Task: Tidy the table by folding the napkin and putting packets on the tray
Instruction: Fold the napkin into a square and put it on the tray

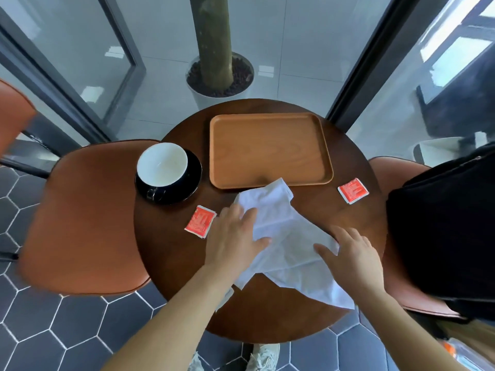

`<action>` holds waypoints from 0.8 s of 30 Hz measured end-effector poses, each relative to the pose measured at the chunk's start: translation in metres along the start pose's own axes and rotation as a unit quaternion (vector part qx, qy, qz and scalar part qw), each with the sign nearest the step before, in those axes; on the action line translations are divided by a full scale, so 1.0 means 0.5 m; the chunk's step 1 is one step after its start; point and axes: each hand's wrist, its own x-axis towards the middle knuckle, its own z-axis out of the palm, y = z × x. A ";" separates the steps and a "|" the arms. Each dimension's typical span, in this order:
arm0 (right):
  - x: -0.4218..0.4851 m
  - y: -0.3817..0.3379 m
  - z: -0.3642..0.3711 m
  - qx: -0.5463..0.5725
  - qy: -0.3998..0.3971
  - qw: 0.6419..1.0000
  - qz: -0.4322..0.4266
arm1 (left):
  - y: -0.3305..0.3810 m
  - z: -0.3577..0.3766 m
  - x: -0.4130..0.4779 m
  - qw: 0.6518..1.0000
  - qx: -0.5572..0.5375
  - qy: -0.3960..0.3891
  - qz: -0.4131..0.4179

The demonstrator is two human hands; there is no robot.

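A person's left hand (235, 236) and right hand (351, 253) are pressing flat, fingers straight and spread, on a crumpled white napkin (289, 245) that is lying across the near half of a round dark-wood table (267, 311). The napkin's far corner is overlapping the near rim of a bare wooden tray (267, 151). Two red packets are sitting on the tabletop, not on the tray: the left packet (201, 222) just beside the left hand, the right packet (353, 190) near the tray's near right corner. Both are carrying white print too small to read. A white cup (162, 163) is standing on a black saucer (192, 178) to the left of the tray. Tan leather chairs are flanking the table, the left chair (85, 215) bare and the right chair (417, 298) holding a black bag (442, 231). Beyond, a tree trunk (214, 41) is rising from a white pot (203, 99) between glass panels. Grey hexagonal tiles (67, 330) are covering the floor.
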 end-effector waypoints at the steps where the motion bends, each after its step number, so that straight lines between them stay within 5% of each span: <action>1: 0.000 0.005 0.002 -0.007 -0.005 1.000 -0.002 | 0.006 0.002 0.008 0.999 0.042 0.007 0.013; 5: 0.004 0.011 0.007 0.015 0.004 1.000 -0.016 | 0.000 -0.006 0.031 0.992 0.108 0.034 0.053; 8: 0.005 0.017 0.001 0.076 0.032 0.996 -0.029 | -0.013 -0.020 0.032 0.992 -0.070 0.107 -0.014; 12: -0.006 0.024 -0.049 0.226 0.101 0.968 -0.040 | -0.044 -0.067 0.032 0.901 -0.347 0.166 -0.201; 17: -0.011 0.020 -0.153 0.376 0.164 0.911 -0.037 | -0.061 -0.162 0.021 0.810 -0.464 0.279 -0.226; 24: 0.069 0.002 -0.219 0.550 0.143 0.822 0.033 | -0.030 -0.246 0.107 0.786 -0.474 0.319 -0.238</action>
